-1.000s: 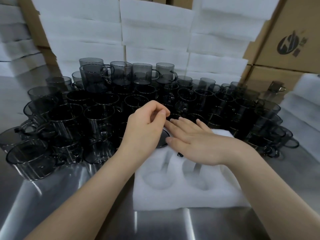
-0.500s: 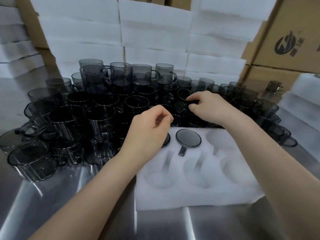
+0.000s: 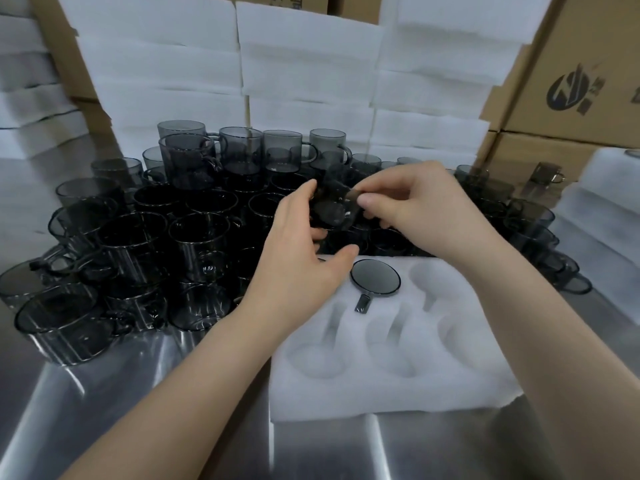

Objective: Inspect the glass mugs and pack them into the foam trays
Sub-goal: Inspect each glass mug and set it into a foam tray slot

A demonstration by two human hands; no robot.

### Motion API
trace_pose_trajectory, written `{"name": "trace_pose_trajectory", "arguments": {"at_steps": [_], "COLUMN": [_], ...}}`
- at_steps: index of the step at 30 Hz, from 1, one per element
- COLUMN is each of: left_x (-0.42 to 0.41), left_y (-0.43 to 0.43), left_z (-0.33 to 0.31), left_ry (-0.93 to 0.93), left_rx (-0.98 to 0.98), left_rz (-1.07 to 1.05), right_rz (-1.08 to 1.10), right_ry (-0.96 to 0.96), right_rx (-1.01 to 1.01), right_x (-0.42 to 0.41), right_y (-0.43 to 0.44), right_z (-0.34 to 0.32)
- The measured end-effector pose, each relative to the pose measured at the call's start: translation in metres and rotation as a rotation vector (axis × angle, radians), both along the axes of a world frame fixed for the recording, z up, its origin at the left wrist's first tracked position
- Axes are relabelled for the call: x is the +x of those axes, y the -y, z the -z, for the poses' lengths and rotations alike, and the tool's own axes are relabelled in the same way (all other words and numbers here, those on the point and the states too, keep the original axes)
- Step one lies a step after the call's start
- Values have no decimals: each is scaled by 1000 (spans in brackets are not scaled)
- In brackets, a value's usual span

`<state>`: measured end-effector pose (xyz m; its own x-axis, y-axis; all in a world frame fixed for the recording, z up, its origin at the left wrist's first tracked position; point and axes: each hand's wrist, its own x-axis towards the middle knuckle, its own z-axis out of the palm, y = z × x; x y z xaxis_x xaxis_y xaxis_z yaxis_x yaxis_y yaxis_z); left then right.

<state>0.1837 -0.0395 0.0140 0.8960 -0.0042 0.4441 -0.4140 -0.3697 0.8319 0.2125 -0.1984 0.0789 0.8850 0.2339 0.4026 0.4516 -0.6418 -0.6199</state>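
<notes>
1. Stacks of white foam slabs (image 3: pixel 156 64) fill the far left and the back wall. They stand in at least four columns, with brown cardboard showing between them.
2. Smoky glass mugs (image 3: pixel 145 237) crowd the steel tabletop (image 3: pixel 104 410), several dozen and too tightly packed to count. They stand upright with their mouths up. Five more stand on top of the back rows.
3. The left hand (image 3: pixel 304 268) reaches over the tray's far left corner. Its grip curves round the held mug (image 3: pixel 330 211), fingers over the top and thumb below.
4. The held mug hangs above the crowd, just past the tray's far edge. It is tipped so that its long axis points roughly at the viewer and a round end faces the camera. Blur hides which end that is.
5. The right hand (image 3: pixel 419 209) pinches the mug's right side, its grip clamped with thumb and fingertips.
6. One foam tray (image 3: pixel 433 393) lies on the tabletop nearest the viewer. One packed mug (image 3: pixel 375 276) sits in the middle pocket of its far row, with the handle towards the viewer. At least four empty pockets show.
7. Two cardboard boxes (image 3: pixel 588 64) are stacked at the right. The upper one bears a round dark logo, and the writing beside it is too blurred to read.
8. One lone mug (image 3: pixel 544 176) stands upright in front of the boxes, handle to the right.
</notes>
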Motion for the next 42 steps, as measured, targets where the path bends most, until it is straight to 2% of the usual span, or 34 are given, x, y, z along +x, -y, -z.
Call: {"name": "trace_pose_trajectory", "arguments": {"at_steps": [4, 8, 11, 17, 22, 27, 33, 42], "left_x": [0, -1, -1, -3, -2, -2, -6, -5], "left_y": [1, 0, -2, -1, -1, -1, 2, -3], "left_z": [1, 0, 0, -2, -1, -1, -5, -3], "left_ry": [72, 79, 92, 116, 119, 140, 181, 173], "left_rx": [55, -41, -54, -14, 19, 38, 31, -114], "left_rz": [-89, -113, -108, -25, -7, 10, 41, 79], "right_rz": [-261, -323, -301, -305, -280, -140, -104, -390], "right_ry": [-117, -113, -141, -297, -294, -184, -132, -474], "right_rx": [189, 312, 354, 288, 336, 293, 444, 704], "right_x": [-13, -9, -3, -1, -3, -9, -11, -4], "right_y": [-7, -2, 6, 7, 1, -12, -14, 4], "right_z": [10, 20, 23, 31, 33, 35, 32, 26]}}
